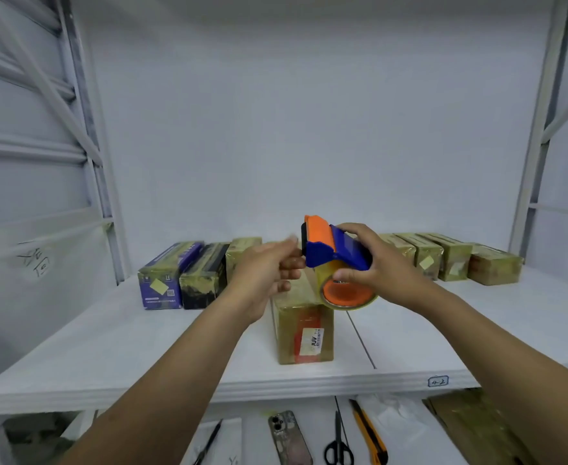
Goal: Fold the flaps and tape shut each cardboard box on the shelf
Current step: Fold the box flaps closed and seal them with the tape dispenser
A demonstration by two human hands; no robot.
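Observation:
My right hand (373,263) grips a blue and orange tape dispenser (334,253) with its roll of clear tape (348,295), held above the shelf. My left hand (266,273) is just left of the dispenser's front end, its fingers blurred and reaching toward the cutter. Whether they pinch the tape end I cannot tell. Below both hands a taped cardboard box (304,330) with a red label lies lengthwise on the white shelf (142,347).
Along the back stand taped boxes: a purple one (165,276), a black one (204,276) and several brown ones (453,258). The lower level holds a phone (289,437), scissors (339,441), a yellow utility knife (370,434), a pen (209,443) and flat cardboard (477,427).

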